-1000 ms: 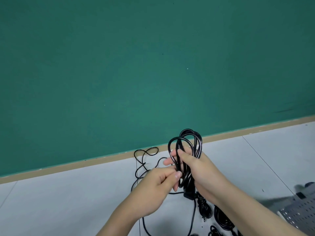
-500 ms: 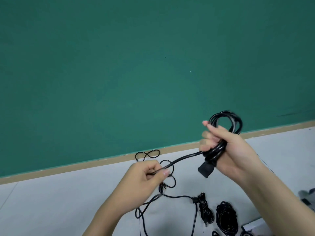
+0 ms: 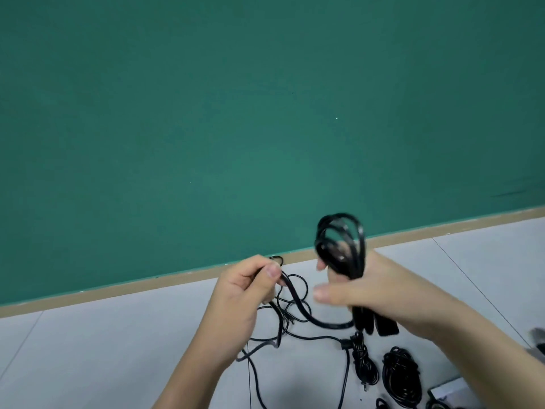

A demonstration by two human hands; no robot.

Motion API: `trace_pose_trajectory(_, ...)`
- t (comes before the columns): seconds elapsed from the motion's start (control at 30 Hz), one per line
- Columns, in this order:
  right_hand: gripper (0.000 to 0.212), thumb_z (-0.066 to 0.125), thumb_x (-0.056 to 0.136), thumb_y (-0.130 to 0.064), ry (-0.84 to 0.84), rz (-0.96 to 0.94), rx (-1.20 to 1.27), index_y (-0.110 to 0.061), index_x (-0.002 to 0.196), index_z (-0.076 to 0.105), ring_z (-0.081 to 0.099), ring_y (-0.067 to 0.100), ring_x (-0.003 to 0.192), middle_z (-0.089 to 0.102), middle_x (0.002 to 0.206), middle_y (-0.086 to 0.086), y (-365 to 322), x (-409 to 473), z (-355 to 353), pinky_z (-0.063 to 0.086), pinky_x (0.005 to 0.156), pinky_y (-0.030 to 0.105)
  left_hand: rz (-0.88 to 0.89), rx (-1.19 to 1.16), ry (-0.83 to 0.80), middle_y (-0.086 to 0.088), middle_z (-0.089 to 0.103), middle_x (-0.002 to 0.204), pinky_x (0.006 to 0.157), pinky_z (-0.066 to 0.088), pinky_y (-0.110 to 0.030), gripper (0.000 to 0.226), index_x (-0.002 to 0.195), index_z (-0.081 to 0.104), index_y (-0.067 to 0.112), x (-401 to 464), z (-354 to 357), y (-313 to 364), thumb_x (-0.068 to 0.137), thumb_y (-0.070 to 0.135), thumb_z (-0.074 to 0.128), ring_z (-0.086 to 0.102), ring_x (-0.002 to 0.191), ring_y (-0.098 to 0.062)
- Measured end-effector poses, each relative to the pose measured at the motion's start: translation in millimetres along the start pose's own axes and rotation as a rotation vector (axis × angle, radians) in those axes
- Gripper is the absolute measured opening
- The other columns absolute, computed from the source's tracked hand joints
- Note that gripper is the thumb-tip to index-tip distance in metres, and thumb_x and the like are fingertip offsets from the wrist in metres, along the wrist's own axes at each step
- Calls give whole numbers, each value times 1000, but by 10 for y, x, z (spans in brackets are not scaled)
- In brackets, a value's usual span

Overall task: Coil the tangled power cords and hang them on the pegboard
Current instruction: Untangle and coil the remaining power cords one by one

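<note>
Black cord fills both hands. The right hand's fingers [image 3: 324,295] are curled round a bundle of finished loops [image 3: 342,246], the thumb reaching across the front, so the coil stands upright in the right hand [image 3: 383,290] with its loop tops above the knuckles and its lower ends and a plug body [image 3: 386,326] hanging out beneath. The left hand [image 3: 244,293] pinches the free run of the same cord [image 3: 298,305] between thumb and forefinger; from that pinch the cord sags in a shallow curve to the underside of the coil.

Judging by this, the coiling step is in hand: one more loop is being fed to the bundle. The next move calls for the left hand to carry its slack over to the right, lay it alongside the other loops at matching length, then slide back down the cord for more.

Below the left hand, thinner loose cord [image 3: 283,335] lies tangled on the pale floor [image 3: 88,349]. Near the lower edge, two cords that look already wound, [image 3: 364,364] and [image 3: 401,376], rest on the floor beside each other.

Motion blur smears the coil, so its loops cannot be counted. The pegboard is not plainly visible; a pale object [image 3: 448,391] is cut off at the bottom right, possibly part of it.
</note>
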State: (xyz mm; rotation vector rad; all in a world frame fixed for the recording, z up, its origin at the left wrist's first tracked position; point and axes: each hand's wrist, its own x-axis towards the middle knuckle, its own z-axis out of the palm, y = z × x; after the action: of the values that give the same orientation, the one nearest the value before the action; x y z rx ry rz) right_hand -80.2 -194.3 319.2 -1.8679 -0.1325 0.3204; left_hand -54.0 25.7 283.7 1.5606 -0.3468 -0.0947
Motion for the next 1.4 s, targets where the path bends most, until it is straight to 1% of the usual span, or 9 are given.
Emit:
trace_pose_trajectory(0.13, 38, 72, 83, -50, -183, 82, -174, -20, 78, 50, 38, 11, 65, 40, 69, -10, 36, 67, 330, 33, 67, 33, 6, 65, 25, 16, 43, 57, 59, 33, -18, 38, 64, 62, 25, 2, 148, -46, 97, 43, 67, 37, 57, -7)
trace_pose_trajectory(0.23, 23, 58, 86, -37, -220, 188, -208, -22, 74, 46, 34, 18, 63, 38, 68, -3, 60, 75, 370, 31, 65, 35, -54, 80, 85, 15, 45, 54, 58, 35, -16, 40, 60, 57, 15, 36, 132, -77, 85, 45, 67, 40, 55, -5)
trace_pose_trajectory(0.37, 20, 49, 81, -17, -467, 299, 400, -13, 91, 65, 29, 15, 52, 39, 67, 4, -9, 30, 305, 31, 46, 21, -116, 92, 91, -30, 47, 58, 60, 37, -44, 73, 66, 49, 0, 73, 42, -87, 78, 68, 75, 39, 53, -37)
trace_pose_trajectory(0.43, 24, 49, 73, -15, -484, 283, 573, -12, 91, 65, 25, 13, 52, 32, 68, 5, -1, 43, 280, 29, 44, 20, -129, 94, 76, -27, 37, 55, 56, 26, -43, 80, 65, 40, 0, 89, 24, -41, 83, 73, 66, 28, 53, -37)
trace_pose_trajectory(0.6, 24, 51, 69, -9, -182, 189, 728, -13, 87, 67, 17, 14, 55, 27, 67, 2, 40, 123, 84, 22, 43, 21, -150, 99, 68, 0, 25, 59, 49, 20, -24, 55, 61, 47, 19, 102, -11, -31, 95, 59, 61, 20, 51, -15)
trace_pose_trajectory(0.8, 26, 44, 93, 1, 133, 191, 646, -4, 107, 66, 31, 14, 53, 41, 69, 4, 179, 274, 162, 29, 45, 23, -188, 112, -139, 7, 29, 54, 47, 19, -26, 43, 64, 55, 24, -15, 288, -120, 94, 53, 49, 22, 49, -12)
trace_pose_trajectory(1.03, 27, 50, 100, -20, 77, 107, 648, -4, 110, 70, 49, 27, 53, 65, 96, 9, 187, 299, 326, 39, 53, 31, -433, 10, -191, 5, 23, 53, 47, 14, -22, 51, 64, 51, 18, -33, 419, -127, 108, 41, 44, 15, 45, -12)
trace_pose_trajectory(1.23, 18, 56, 98, -10, 226, 83, 629, -13, 104, 72, 47, 30, 59, 54, 78, 12, 253, 338, 455, 37, 53, 37, -432, 107, -153, 1, 35, 42, 42, 31, -25, 58, 59, 53, 12, 4, 440, -218, 107, 46, 47, 33, 36, -17)
trace_pose_trajectory(1.4, 13, 52, 82, -8, 297, 16, 1103, -13, 94, 56, 29, 12, 51, 27, 64, -4, 66, 377, 168, 34, 45, 23, -338, 313, -249, 3, 37, 48, 51, 31, -27, 67, 55, 58, 16, -34, 389, -197, 102, 62, 45, 34, 48, -16)
